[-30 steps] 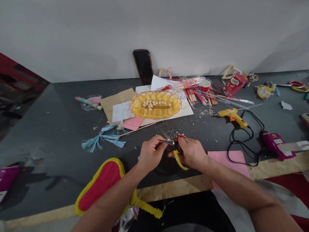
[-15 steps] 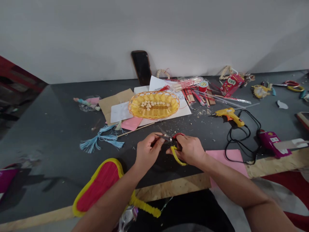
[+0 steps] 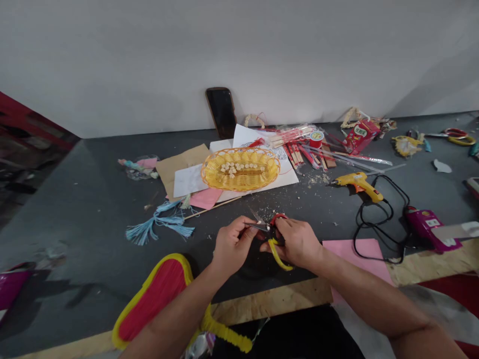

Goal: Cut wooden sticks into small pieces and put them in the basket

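Observation:
My right hand (image 3: 297, 243) is closed around the red and yellow handles of a pair of scissors (image 3: 276, 248). The scissor blades are parted and point left, toward my left hand (image 3: 232, 245). That hand pinches at the blades with thumb and forefinger; whatever small piece it holds is too small to make out. Pale crumbs lie on the dark table (image 3: 90, 209) just beyond the blades. Behind the hands, a yellow woven basket (image 3: 239, 183) holds several small cream-coloured pieces. Below my left forearm lies a pink fuzzy shape with a yellow border (image 3: 155, 299).
A yellow glue gun (image 3: 357, 184) with a black cord lies to the right, near a purple device (image 3: 430, 227). Blue tassels (image 3: 159, 222) lie left. A phone (image 3: 221, 112) leans on the wall. Behind are a thread spool (image 3: 316, 139), wrapped sticks and a red carton (image 3: 361, 135).
The view has tilted slightly, so everything sits a little lower in the picture. Both hands keep nearly the same pose at the scissors, whose blades stay parted.

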